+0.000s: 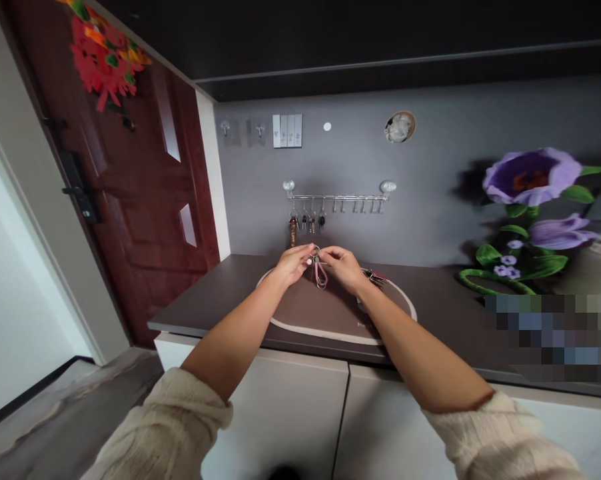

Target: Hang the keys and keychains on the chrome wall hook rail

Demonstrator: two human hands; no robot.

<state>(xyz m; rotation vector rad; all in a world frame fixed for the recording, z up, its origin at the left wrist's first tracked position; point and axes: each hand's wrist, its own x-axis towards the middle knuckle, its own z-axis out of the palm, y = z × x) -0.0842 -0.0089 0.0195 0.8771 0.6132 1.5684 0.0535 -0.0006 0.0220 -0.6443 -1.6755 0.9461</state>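
Between my two hands hangs a key ring with a pink strap [321, 275], held above the brown mat [325, 313]. The fingers of my left hand [296, 261] pinch the ring from the left. From the other side, my right hand [341, 265] grips it between thumb and fingertips. Behind the hands, a clear hook rail [338, 198] is fixed to the grey wall, with several keys [311, 223] hanging on its left hooks. More keys [376, 279] lie on the mat, partly hidden by my right wrist.
The dark countertop [195, 293] runs over white cabinet doors [280, 400]. Purple artificial flowers [533, 177] stand at the right. A dark shelf [380, 40] overhangs the counter. A red-brown door [145, 200] is at the left. Clear hooks [259, 130] are stuck higher on the wall.
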